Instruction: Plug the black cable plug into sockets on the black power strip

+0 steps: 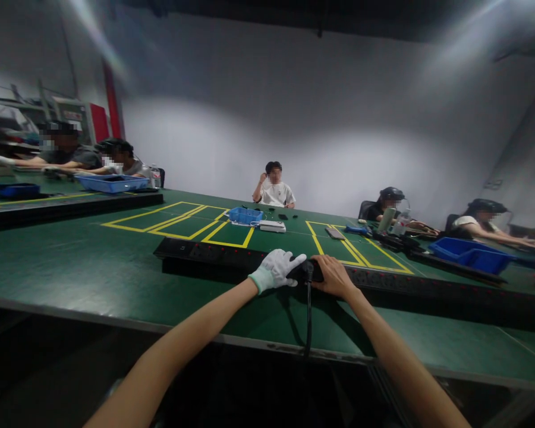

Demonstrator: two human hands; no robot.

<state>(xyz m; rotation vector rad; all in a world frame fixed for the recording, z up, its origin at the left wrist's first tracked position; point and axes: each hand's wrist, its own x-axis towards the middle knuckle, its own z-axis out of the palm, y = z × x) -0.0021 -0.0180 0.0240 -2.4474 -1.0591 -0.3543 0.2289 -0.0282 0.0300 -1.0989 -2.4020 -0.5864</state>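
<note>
A long black power strip (396, 279) with rows of sockets and small red marks lies across the green table. My left hand (274, 270), in a white glove with a mint cuff, grips the strip near its middle, one finger stretched toward a black plug (309, 270). The plug sits at the strip between my hands, and its black cord (309, 321) hangs down past the table's near edge. Just right of the plug, my bare right hand (334, 276) is closed over the strip. The undersides of its fingers are hidden.
Yellow tape outlines mark the green table (93, 267). Beyond the strip are a light-blue basket (245, 216), a white box (271, 226) and a phone (335, 233). Blue trays stand left (111, 182) and right (470, 254). Several people sit around the table.
</note>
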